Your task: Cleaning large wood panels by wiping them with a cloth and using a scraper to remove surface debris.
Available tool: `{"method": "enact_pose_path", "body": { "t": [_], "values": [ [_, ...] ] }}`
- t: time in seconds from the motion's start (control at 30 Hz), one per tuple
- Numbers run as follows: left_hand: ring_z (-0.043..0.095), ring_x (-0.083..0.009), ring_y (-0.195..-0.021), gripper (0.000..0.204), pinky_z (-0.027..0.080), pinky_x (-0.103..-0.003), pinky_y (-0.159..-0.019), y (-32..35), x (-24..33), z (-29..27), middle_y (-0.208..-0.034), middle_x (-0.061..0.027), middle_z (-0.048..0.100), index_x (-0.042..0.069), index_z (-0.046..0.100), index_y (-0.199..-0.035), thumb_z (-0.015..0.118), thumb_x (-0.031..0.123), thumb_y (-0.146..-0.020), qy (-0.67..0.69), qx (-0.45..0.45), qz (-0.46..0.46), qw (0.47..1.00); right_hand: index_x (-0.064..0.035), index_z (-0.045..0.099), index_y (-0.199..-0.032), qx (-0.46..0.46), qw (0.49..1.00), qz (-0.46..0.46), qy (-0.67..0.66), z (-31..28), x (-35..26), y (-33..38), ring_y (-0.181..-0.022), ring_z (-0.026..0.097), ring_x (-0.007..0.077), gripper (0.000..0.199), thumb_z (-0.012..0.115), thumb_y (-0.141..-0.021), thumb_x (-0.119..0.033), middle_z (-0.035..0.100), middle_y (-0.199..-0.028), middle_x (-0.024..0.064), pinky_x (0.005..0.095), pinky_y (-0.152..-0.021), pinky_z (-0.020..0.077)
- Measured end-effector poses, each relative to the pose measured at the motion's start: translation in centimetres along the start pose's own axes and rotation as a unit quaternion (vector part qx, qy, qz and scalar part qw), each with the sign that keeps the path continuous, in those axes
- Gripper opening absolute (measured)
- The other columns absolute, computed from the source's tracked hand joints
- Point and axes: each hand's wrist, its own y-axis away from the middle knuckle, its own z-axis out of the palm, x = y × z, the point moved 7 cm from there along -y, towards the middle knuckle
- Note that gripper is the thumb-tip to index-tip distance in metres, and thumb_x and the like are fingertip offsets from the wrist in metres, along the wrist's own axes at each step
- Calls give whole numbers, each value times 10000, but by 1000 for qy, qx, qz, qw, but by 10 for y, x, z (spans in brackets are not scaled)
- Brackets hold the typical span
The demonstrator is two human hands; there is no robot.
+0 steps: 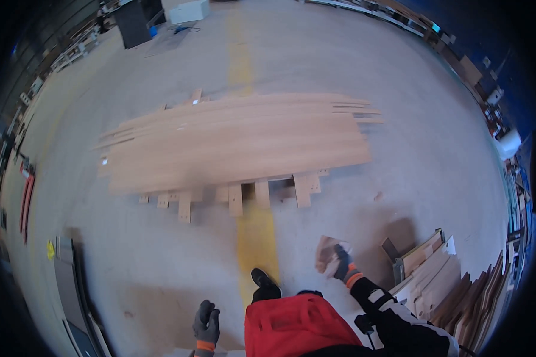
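Observation:
My right hand (342,263), in a dark glove with an orange cuff, grips a small brown scrap of wood or card (326,253) held out over the concrete floor. My left hand (206,326), gloved the same way, hangs low near the bottom edge with its fingers curled and nothing in it. Ahead of me lies a wide stack of long thin wooden sheets (238,146) resting on short wooden bearers (236,199). My black shoe (264,284) stands on a yellow floor line (256,238).
A heap of cut wooden offcuts and boards (443,285) sits at the lower right. A dark flat cart or panel (71,285) lies at the lower left. A black cabinet and white box (161,18) stand at the far end. Racks line both side walls.

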Motion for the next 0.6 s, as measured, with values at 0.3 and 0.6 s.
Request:
{"method": "enact_pose_path", "body": {
  "t": [0.3,0.6],
  "values": [
    [598,-297,-1102,515,481,-367,-934,-275,10,115,-1229,-198,575,-11,518,-1281,701,126,-819,-182,-136,-27,974,-153,508,-1238,103,984,-147,-15,70,-152,-150,-977,586,247,545,683,-829,-470,599,-1071,73,403,-829,512],
    [253,-439,-1392,797,281,-441,-1124,-592,-79,318,-1478,-326,259,-23,284,-1456,686,275,-835,-347,-106,0,932,-132,582,-1054,141,952,-270,-7,184,-282,-547,-769,558,177,256,599,-926,-353,575,-885,29,318,-698,499]
  ]
}}
